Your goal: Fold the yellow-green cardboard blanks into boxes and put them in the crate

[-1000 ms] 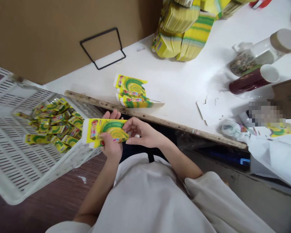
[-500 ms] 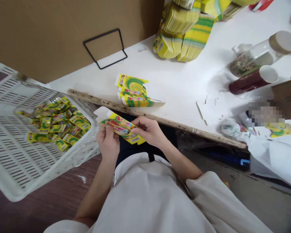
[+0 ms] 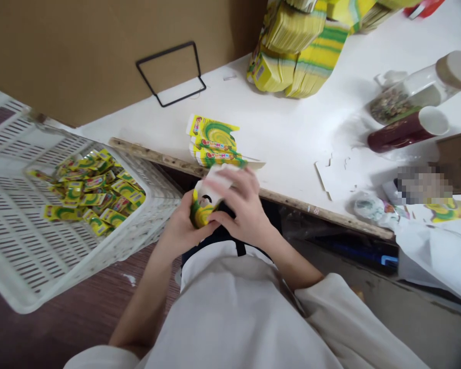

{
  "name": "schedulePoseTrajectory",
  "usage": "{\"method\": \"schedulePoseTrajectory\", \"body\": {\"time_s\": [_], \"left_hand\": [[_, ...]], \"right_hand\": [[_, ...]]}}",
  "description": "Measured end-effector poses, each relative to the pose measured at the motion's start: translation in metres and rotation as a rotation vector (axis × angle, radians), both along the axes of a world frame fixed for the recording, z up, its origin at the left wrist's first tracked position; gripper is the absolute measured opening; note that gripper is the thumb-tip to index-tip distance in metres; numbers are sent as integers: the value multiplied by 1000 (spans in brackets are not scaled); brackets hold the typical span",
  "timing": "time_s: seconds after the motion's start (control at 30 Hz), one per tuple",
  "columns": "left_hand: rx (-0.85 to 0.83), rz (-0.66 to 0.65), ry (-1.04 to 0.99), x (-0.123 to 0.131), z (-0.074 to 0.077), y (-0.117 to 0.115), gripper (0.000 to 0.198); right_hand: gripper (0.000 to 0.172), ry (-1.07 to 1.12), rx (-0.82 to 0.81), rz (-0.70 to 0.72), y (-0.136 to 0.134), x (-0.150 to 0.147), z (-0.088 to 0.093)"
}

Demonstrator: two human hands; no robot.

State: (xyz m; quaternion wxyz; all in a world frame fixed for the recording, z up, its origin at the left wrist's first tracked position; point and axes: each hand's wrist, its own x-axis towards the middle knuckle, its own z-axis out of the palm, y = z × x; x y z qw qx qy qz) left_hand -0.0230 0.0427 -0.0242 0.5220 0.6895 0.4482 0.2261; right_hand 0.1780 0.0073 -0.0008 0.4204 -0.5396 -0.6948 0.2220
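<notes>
In front of my waist, my left hand (image 3: 180, 228) is wrapped round a small yellow-green printed carton (image 3: 200, 212), an end of which faces up. My right hand (image 3: 244, 205) is over the carton's right side, its fingers apart and smeared by motion, its thumb touching or very near the carton. White card flaps (image 3: 217, 182) show beneath the blurred fingers. Just beyond, on the table, lie flattened cartons (image 3: 215, 136) with the same print, partly overlapping. The carton's far side is hidden by my hands.
At left stands a white slotted crate (image 3: 34, 241) holding many small yellow-green packets (image 3: 96, 192). Bundled flat cartons (image 3: 292, 61) stand at the back of the white table (image 3: 288, 138). A cardboard box (image 3: 80, 56), a maroon cup (image 3: 397, 134) and a lidded jar (image 3: 407, 95) are also there.
The carton has turned from lying lengthwise across both hands to end-up in my left hand. My right hand has let go of its right end and moved up over the flaps.
</notes>
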Motion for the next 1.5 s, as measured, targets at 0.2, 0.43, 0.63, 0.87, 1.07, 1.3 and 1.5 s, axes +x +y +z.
{"method": "schedulePoseTrajectory", "body": {"time_s": [0.2, 0.43, 0.63, 0.87, 1.07, 1.3, 1.5], "left_hand": [[358, 40, 7, 26, -15, -11, 84], [488, -3, -25, 21, -21, -10, 64], [541, 85, 47, 26, -30, -8, 86], [391, 147, 137, 16, -19, -13, 63], [188, -55, 94, -3, 6, 2, 62], [261, -2, 97, 10, 2, 4, 63], [130, 653, -692, -1, -19, 0, 52]], "right_hand": [[77, 703, -463, -14, 7, -11, -30], [82, 955, -590, 302, 8, -11, -41], [48, 434, -201, 262, -4, -12, -30], [39, 230, -54, 129, -4, -1, -34], [26, 162, -136, 429, 10, 36, -27], [45, 200, -109, 313, 10, 20, -27], [45, 209, -54, -31, 26, 18, -27]]}}
